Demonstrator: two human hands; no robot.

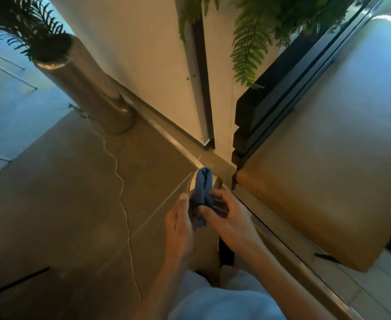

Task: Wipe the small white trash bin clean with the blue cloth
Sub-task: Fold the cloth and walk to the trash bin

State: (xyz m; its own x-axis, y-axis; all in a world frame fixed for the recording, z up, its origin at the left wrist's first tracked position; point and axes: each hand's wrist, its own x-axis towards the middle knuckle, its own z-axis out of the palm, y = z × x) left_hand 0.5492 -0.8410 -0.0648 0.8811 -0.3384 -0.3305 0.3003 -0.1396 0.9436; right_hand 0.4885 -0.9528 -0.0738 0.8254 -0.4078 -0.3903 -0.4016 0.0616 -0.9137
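The blue cloth (203, 189) is bunched up and held between both hands in the lower middle of the view. My left hand (180, 224) pinches its left side with thumb and fingers. My right hand (232, 219) holds its right side with curled fingers. Directly under the cloth and hands is a pale object with a light rim (192, 181) and a beige side (204, 252). It looks like the small trash bin seen from above, mostly hidden by the hands. The cloth's upper fold rests at that rim.
A tall metal planter (86, 88) with a palm stands on the floor at left. A white wall (143, 54) with a skirting strip runs behind. A large beige rounded surface (328, 169) and black frames (270, 107) close off the right. Ferns (250, 49) hang overhead. A crack (122, 199) crosses the brown floor.
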